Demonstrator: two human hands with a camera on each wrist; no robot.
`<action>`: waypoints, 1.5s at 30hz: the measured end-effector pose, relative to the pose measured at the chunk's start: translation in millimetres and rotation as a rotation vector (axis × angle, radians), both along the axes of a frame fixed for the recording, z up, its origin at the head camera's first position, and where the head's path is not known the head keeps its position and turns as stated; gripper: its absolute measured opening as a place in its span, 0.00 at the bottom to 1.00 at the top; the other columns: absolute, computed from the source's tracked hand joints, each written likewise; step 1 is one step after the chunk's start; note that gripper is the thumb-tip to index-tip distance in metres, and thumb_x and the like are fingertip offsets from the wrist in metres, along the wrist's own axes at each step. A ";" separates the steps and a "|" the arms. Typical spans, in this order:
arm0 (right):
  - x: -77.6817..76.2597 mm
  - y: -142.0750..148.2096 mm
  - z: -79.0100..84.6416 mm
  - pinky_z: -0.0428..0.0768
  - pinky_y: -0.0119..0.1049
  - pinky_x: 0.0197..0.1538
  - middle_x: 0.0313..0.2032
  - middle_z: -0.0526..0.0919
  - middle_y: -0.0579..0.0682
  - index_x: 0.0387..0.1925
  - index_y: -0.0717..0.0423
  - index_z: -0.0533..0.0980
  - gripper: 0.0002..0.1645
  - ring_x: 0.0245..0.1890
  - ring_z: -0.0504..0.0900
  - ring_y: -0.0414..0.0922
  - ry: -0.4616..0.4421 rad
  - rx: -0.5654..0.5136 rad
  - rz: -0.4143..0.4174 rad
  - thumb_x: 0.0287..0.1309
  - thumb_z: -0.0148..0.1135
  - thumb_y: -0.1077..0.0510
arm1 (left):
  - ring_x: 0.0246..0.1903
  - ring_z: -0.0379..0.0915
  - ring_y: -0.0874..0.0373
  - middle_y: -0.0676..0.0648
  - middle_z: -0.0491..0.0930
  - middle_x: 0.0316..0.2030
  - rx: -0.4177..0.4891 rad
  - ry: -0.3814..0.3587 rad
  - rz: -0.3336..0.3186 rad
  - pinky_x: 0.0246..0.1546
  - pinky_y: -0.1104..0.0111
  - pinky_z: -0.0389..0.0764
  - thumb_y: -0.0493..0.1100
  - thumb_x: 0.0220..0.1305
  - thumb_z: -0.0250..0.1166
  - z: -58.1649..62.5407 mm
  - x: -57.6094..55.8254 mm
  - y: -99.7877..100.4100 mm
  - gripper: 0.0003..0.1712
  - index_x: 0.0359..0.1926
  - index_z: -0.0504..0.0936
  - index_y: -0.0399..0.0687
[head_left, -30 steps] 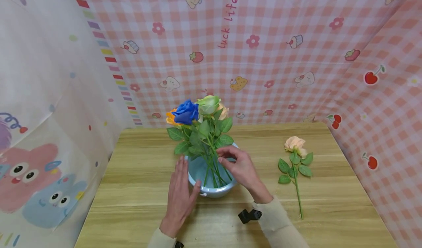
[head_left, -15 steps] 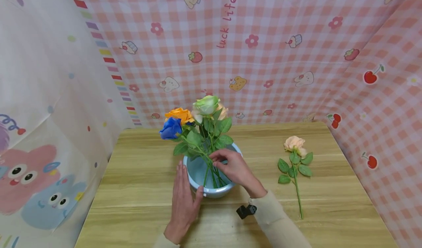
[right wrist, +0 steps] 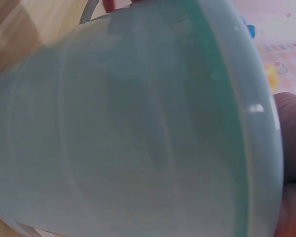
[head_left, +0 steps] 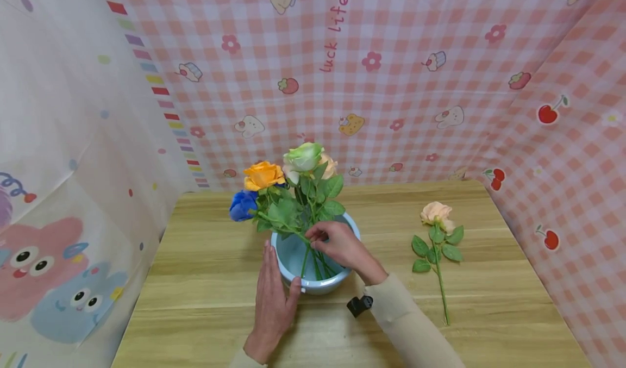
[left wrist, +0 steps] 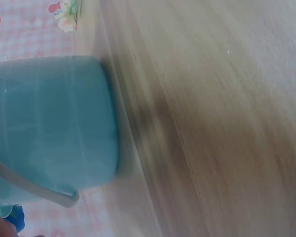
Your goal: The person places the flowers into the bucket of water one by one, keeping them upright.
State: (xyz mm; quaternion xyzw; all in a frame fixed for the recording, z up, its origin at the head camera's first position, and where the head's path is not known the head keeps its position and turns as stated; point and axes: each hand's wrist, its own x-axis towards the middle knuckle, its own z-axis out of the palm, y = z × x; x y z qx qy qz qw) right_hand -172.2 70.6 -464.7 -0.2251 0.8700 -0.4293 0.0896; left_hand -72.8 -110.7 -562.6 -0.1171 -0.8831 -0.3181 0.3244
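Note:
A light blue bucket (head_left: 315, 287) stands on the table with several artificial roses leaning in it. My left hand (head_left: 275, 297) rests with straight fingers along its left side, thumb at the front rim. Over the opening, my right hand (head_left: 337, 243) pinches the green stem of the blue rose (head_left: 243, 206), whose head tilts out to the left. Above that bloom is an orange rose (head_left: 264, 175); farther back are a green-white rose (head_left: 304, 157) and a peach rose (head_left: 329, 167). In the right wrist view, the bucket wall (right wrist: 113, 128) hides most of the right hand.
A loose peach rose (head_left: 437, 216) lies on the wooden table (head_left: 205, 281), right of the bucket. The bucket's pale handle (left wrist: 29, 183) hangs down its side. Checked cloth (head_left: 415, 101) rises behind the table and on its right; white printed cloth (head_left: 73, 156) hangs on the left.
The blue rose has swung left and down, uncovering the orange rose. My right hand has shifted left over the bucket; the left hand has moved slightly right, staying at the bucket's side.

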 end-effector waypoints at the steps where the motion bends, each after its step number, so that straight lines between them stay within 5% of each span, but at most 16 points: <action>1: -0.7 -0.9 0.0 0.85 0.34 0.44 0.38 0.88 0.48 0.43 0.56 0.86 0.09 0.38 0.85 0.40 -0.004 0.011 0.000 0.62 0.69 0.67 | 0.77 0.52 0.39 0.29 0.51 0.78 0.000 0.003 0.001 0.78 0.69 0.44 0.61 0.82 0.42 -0.2 0.0 0.1 0.46 0.79 0.50 0.26; 14: -4.0 -3.8 -4.1 0.85 0.35 0.42 0.32 0.88 0.45 0.36 0.54 0.87 0.05 0.35 0.85 0.40 0.047 0.155 0.033 0.60 0.71 0.66 | 0.76 0.54 0.38 0.30 0.51 0.79 0.010 -0.018 -0.005 0.77 0.69 0.45 0.61 0.81 0.43 -0.3 0.5 -0.2 0.45 0.79 0.49 0.28; 19: -1.2 -2.1 -2.7 0.85 0.35 0.44 0.36 0.89 0.47 0.40 0.55 0.87 0.06 0.37 0.86 0.41 0.020 0.146 0.036 0.61 0.71 0.65 | 0.75 0.55 0.35 0.29 0.51 0.78 0.013 -0.054 -0.004 0.75 0.55 0.56 0.62 0.81 0.43 0.1 1.7 0.0 0.46 0.79 0.49 0.28; 26: 8.3 6.0 2.2 0.86 0.40 0.49 0.44 0.89 0.52 0.47 0.59 0.86 0.11 0.44 0.87 0.46 0.044 -0.014 0.014 0.63 0.69 0.65 | 0.73 0.57 0.33 0.26 0.54 0.77 0.015 -0.072 0.001 0.65 0.39 0.67 0.61 0.81 0.45 -0.1 2.2 -0.6 0.46 0.80 0.49 0.29; 30: 15.5 14.8 2.0 0.87 0.38 0.48 0.45 0.88 0.53 0.48 0.60 0.85 0.11 0.45 0.88 0.48 0.095 -0.123 -0.046 0.63 0.69 0.64 | 0.75 0.55 0.36 0.27 0.52 0.78 0.020 -0.068 -0.007 0.66 0.39 0.66 0.62 0.81 0.45 0.2 1.4 -1.1 0.46 0.80 0.47 0.30; 37: 30.1 39.1 2.7 0.86 0.39 0.51 0.46 0.88 0.52 0.48 0.55 0.86 0.10 0.46 0.88 0.47 0.057 -0.334 -0.180 0.65 0.70 0.62 | 0.76 0.52 0.38 0.30 0.50 0.79 0.021 -0.087 -0.003 0.70 0.43 0.63 0.60 0.80 0.47 -0.4 1.6 -1.0 0.46 0.80 0.46 0.31; 45: 41.2 71.6 -2.0 0.83 0.33 0.55 0.50 0.87 0.57 0.51 0.62 0.84 0.13 0.52 0.85 0.48 0.093 -0.506 -0.281 0.68 0.67 0.63 | 0.77 0.51 0.39 0.34 0.46 0.81 0.031 -0.113 0.000 0.74 0.48 0.59 0.57 0.79 0.51 -1.0 2.8 0.5 0.46 0.81 0.45 0.32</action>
